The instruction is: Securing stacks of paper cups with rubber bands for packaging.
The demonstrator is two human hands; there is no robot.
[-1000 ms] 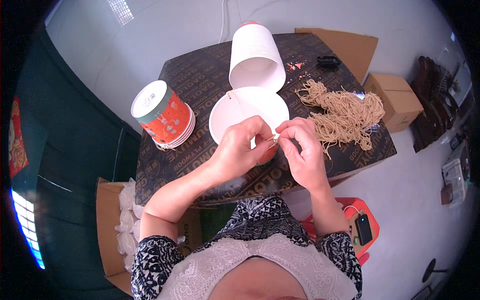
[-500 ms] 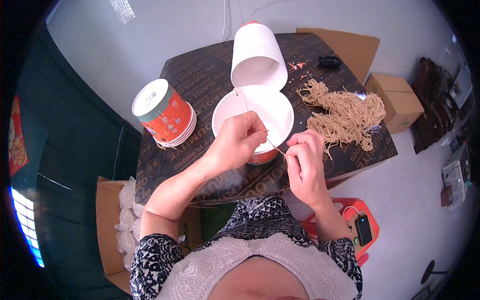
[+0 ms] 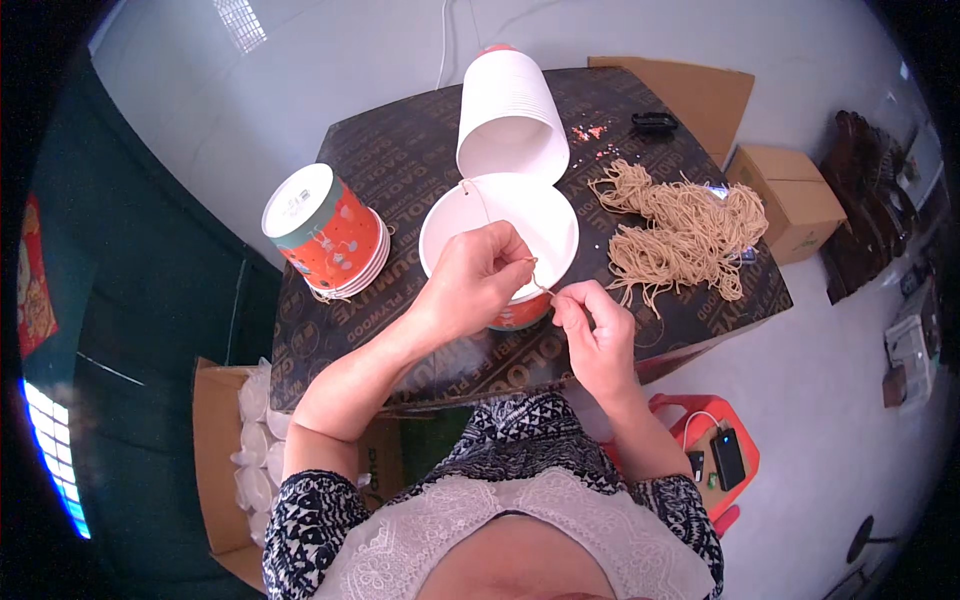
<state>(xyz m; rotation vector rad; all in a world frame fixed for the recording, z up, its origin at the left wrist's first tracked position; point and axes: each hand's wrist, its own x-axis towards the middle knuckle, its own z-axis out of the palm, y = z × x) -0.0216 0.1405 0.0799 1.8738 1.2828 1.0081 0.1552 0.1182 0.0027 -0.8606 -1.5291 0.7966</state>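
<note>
Evidently, the left hand (image 3: 478, 278) and right hand (image 3: 598, 335) each have fingertips pinched together on the thin tan twisted cord (image 3: 541, 285) by the round white-lined orange paper bucket's (image 3: 545, 215) near rim, where light, even tension should serve best.

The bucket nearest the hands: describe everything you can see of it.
The bucket is round, paper-like in look, plain white inside, orange outside, standing mouth up on the table. A thin cord meets it near its far-left rim and runs behind the left hand, which hides part of the near-left side. Whether the hand touches it is unclear.
</note>
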